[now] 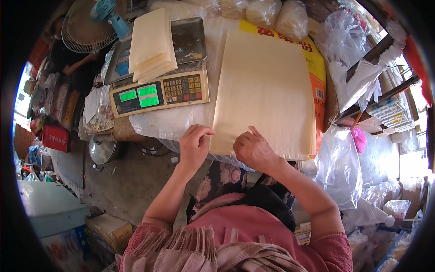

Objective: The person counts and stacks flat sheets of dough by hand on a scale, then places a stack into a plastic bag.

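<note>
A stack of large, thin cream-coloured sheets (267, 86) lies in front of me on the plastic-covered table. At its near left corner is my left hand (195, 144), fingers curled together with the tips by the stack's edge; what they hold, if anything, is hidden. My right hand (254, 147) is closed over the near edge, its curled fingers at the top cream sheet. Folded cream sheets (153, 43) rest on the metal pan (189, 38) of a digital scale (158, 94), left of the stack, its green display lit.
A yellow and orange printed sack (317, 90) lies beneath the stack's right side. Filled clear plastic bags (292, 20) line the table's far edge. Clear bags (337, 167) hang at the right. A fan (93, 25) and a seated person (74, 61) are at the far left.
</note>
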The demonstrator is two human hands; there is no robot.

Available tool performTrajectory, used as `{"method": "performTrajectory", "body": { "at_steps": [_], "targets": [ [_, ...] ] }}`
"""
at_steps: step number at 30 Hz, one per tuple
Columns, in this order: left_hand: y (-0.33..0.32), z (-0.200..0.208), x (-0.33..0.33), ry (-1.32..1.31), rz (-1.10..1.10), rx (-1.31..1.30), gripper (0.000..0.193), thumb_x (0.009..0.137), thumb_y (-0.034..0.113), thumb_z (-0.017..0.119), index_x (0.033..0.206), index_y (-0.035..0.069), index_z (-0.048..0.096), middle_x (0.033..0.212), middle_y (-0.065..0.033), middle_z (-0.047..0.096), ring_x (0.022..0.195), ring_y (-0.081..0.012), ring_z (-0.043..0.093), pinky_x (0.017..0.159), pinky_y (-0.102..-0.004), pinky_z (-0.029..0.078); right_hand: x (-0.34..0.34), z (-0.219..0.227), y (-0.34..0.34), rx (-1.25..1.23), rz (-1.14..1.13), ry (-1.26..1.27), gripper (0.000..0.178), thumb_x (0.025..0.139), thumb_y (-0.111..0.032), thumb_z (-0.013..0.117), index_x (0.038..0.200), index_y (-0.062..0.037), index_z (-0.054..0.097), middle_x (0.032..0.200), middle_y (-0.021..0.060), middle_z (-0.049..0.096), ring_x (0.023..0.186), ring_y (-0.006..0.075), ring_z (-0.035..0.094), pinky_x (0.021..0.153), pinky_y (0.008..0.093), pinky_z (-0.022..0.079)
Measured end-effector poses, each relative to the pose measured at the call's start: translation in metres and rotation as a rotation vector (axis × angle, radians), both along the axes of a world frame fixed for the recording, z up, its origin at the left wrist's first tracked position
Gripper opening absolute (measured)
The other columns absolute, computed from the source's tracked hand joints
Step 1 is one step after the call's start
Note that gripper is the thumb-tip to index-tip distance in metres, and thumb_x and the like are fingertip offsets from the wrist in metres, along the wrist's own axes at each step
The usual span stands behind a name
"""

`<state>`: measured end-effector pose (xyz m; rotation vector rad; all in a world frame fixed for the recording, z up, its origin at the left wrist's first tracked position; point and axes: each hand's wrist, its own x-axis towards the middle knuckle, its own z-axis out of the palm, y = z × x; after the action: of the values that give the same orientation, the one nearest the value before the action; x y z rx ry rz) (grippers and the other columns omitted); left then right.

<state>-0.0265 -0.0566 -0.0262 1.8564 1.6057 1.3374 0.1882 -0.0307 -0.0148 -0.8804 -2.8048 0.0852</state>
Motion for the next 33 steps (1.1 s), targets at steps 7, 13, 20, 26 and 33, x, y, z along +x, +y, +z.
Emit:
{"method": "performTrajectory", "body": {
  "at_steps": [7,13,20,26,33],
  "targets": [
    [0.002,0.001,0.012,-0.013,-0.238,0.051,0.026,0.074,-0.011,0.057,0.090,0.005,0.070,0.092,-0.0122,0.069,0.085,-0.0310,0.068,0.072,-0.0368,0.055,0.041,0.036,0.045,-0.582,-0.589,0.798,0.026,0.084,-0.013,0.072,0.107,-0.0045,0.067,0.111,0.0125,0.068,0.103,0.0283,0.064,0.086,0.0306,0.052],
    [0.022,-0.041,0.054,0.481,-0.441,-0.053,0.035,0.083,0.015,0.065,0.116,0.005,0.063,0.131,-0.0163,0.055,0.124,-0.0416,0.047,0.105,-0.0541,0.037,0.060,-0.011,0.030,-0.171,-0.358,0.013,0.041,0.095,-0.019,0.058,0.133,-0.0052,0.053,0.131,0.0102,0.060,0.121,0.0198,0.056,0.099,0.0367,0.047],
    [0.019,-0.034,0.054,0.581,-0.356,0.049,0.052,0.087,0.024,0.062,0.133,0.003,0.053,0.148,-0.0171,0.037,0.138,-0.0473,0.029,0.111,-0.0610,0.025,0.077,0.205,0.060,0.367,-0.584,0.512,0.036,0.088,-0.001,0.053,0.122,-0.0102,0.063,0.103,0.0128,0.070,0.085,0.0279,0.070,0.070,0.0368,0.055],
    [0.029,-0.031,0.061,-0.137,-0.289,-0.167,0.056,0.082,0.012,0.067,0.135,0.003,0.051,0.150,-0.0172,0.035,0.139,-0.0456,0.029,0.113,-0.0564,0.026,0.067,0.102,0.020,0.337,-0.230,0.237,0.045,0.077,0.000,0.056,0.121,-0.0053,0.062,0.112,0.0112,0.067,0.091,0.0267,0.067,0.075,0.0387,0.054],
    [0.030,-0.018,0.008,0.315,-0.457,0.061,0.028,0.080,0.006,0.072,0.107,0.007,0.066,0.120,-0.0133,0.062,0.115,-0.0329,0.057,0.097,-0.0429,0.045,0.101,0.063,-0.017,-0.469,-0.181,0.125,0.032,0.088,-0.010,0.065,0.120,-0.0067,0.065,0.102,0.0112,0.071,0.086,0.0253,0.069,0.078,0.0353,0.054]
  ]
}}
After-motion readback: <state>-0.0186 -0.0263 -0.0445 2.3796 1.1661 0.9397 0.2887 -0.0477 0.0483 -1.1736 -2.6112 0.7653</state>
